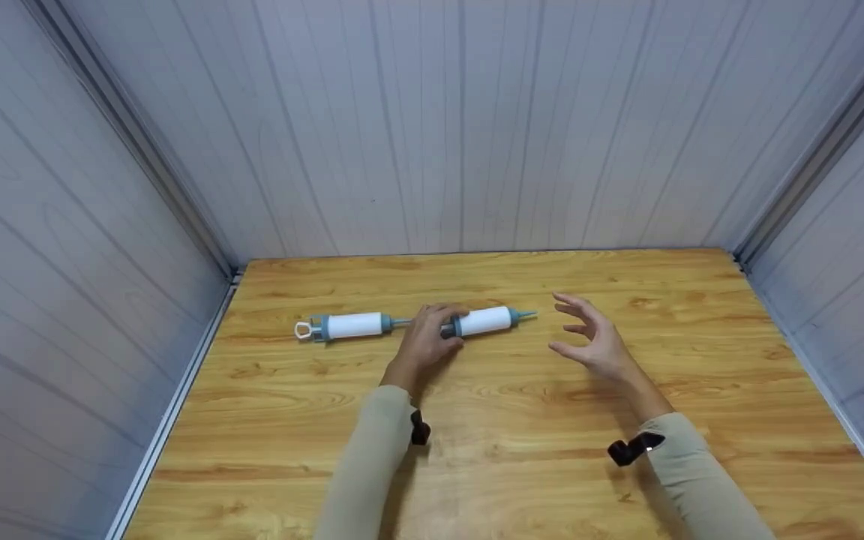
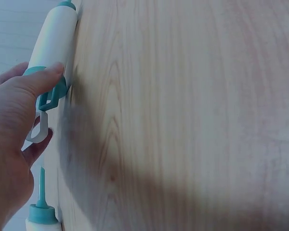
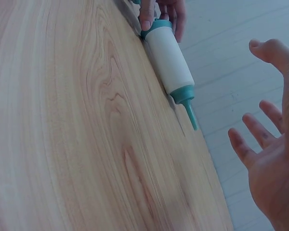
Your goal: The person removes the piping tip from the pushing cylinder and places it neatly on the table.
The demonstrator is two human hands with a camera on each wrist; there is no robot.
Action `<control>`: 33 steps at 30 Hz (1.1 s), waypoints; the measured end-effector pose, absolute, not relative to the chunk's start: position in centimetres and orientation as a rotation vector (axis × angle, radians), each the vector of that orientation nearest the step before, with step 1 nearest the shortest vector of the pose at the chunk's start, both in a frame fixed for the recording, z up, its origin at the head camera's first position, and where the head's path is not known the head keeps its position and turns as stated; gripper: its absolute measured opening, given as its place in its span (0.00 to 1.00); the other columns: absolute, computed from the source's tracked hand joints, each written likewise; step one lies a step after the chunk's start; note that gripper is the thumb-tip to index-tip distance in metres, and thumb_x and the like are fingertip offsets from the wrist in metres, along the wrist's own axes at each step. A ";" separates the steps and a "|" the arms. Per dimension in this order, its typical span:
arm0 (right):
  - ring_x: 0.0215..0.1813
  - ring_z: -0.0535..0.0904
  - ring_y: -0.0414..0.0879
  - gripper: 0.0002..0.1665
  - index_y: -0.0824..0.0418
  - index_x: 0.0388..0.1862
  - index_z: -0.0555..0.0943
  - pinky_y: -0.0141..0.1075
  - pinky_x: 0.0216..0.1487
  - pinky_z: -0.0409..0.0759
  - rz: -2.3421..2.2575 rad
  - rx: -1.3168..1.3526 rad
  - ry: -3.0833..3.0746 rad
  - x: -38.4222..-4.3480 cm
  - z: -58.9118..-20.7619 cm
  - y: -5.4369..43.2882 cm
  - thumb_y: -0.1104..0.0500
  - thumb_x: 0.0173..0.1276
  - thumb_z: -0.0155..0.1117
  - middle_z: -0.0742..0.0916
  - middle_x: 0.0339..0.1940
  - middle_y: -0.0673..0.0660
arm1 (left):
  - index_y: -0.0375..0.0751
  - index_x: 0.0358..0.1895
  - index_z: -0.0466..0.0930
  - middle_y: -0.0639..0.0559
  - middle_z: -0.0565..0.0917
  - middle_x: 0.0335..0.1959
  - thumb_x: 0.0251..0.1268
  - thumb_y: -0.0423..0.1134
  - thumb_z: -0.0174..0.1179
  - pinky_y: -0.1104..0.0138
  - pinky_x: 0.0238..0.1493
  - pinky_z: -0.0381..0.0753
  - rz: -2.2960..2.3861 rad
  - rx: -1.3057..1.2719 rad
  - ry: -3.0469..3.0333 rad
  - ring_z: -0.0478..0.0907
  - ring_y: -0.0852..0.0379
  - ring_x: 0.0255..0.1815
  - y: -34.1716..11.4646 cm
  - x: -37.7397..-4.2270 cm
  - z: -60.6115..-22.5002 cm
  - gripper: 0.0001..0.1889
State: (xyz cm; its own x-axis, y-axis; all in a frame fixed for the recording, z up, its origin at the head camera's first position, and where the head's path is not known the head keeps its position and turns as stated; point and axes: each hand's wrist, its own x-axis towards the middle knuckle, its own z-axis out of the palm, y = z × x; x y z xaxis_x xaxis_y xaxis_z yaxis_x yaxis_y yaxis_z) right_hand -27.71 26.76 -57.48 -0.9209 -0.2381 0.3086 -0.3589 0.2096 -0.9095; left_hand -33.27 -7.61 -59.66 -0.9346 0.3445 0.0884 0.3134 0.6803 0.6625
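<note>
Two white plastic syringes with blue-green ends lie end to end across the wooden table. My left hand (image 1: 426,336) grips the right syringe (image 1: 486,321) at its blue-green collar, with thumb and fingers on either side. In the left wrist view the white pull ring (image 2: 38,132) of this syringe shows below the thumb. Its thin nozzle (image 3: 190,115) points toward my right hand (image 1: 598,341), which hangs above the table with fingers spread and nothing in it. The left syringe (image 1: 355,325) lies with its ring outward and its nozzle reaching toward my left hand.
The wood-grain table (image 1: 522,450) is enclosed by a pale panelled back wall (image 1: 432,127) and side walls (image 1: 64,300). A small black wrist camera (image 1: 419,429) sits on the left sleeve, another (image 1: 631,450) on the right.
</note>
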 end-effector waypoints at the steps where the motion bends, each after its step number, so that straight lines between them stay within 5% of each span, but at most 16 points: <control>1: 0.86 0.73 0.59 0.48 0.63 0.85 0.73 0.44 0.75 0.82 1.825 0.589 -2.365 -27.7 -57.5 26.8 0.76 0.68 0.78 0.80 0.80 0.38 | 0.53 0.74 0.86 0.43 0.81 0.81 0.75 0.35 0.76 0.41 0.82 0.78 1.112 0.544 2.835 0.76 0.38 0.82 -7.6 -33.2 -59.6 0.27; 11: 0.83 0.76 0.52 0.46 0.69 0.84 0.73 0.45 0.73 0.84 1.837 0.583 -2.368 -27.9 -57.5 26.9 0.78 0.68 0.77 0.82 0.78 0.40 | 0.53 0.73 0.86 0.43 0.81 0.80 0.77 0.33 0.73 0.42 0.83 0.78 1.193 0.500 2.795 0.76 0.38 0.83 -7.6 -33.1 -59.9 0.25; 18: 0.84 0.75 0.58 0.46 0.62 0.84 0.75 0.46 0.74 0.84 1.820 0.576 -2.383 -27.9 -57.6 27.1 0.76 0.69 0.78 0.81 0.77 0.34 | 0.53 0.72 0.87 0.44 0.81 0.78 0.77 0.32 0.71 0.43 0.80 0.81 1.276 0.508 2.769 0.77 0.38 0.82 -7.8 -33.0 -59.8 0.24; 27: 0.83 0.76 0.51 0.46 0.65 0.84 0.75 0.44 0.74 0.84 1.839 0.600 -2.372 -27.8 -57.1 27.0 0.74 0.68 0.80 0.81 0.79 0.43 | 0.50 0.70 0.88 0.44 0.84 0.74 0.76 0.30 0.72 0.44 0.80 0.82 1.311 0.559 2.777 0.80 0.40 0.79 -8.1 -32.8 -59.1 0.23; 33: 0.83 0.77 0.50 0.47 0.65 0.85 0.74 0.43 0.74 0.84 1.856 0.603 -2.366 -28.1 -57.1 26.6 0.74 0.67 0.79 0.81 0.77 0.33 | 0.47 0.70 0.88 0.42 0.85 0.73 0.75 0.28 0.72 0.44 0.76 0.84 1.354 0.634 2.781 0.81 0.38 0.76 -9.1 -32.6 -58.6 0.23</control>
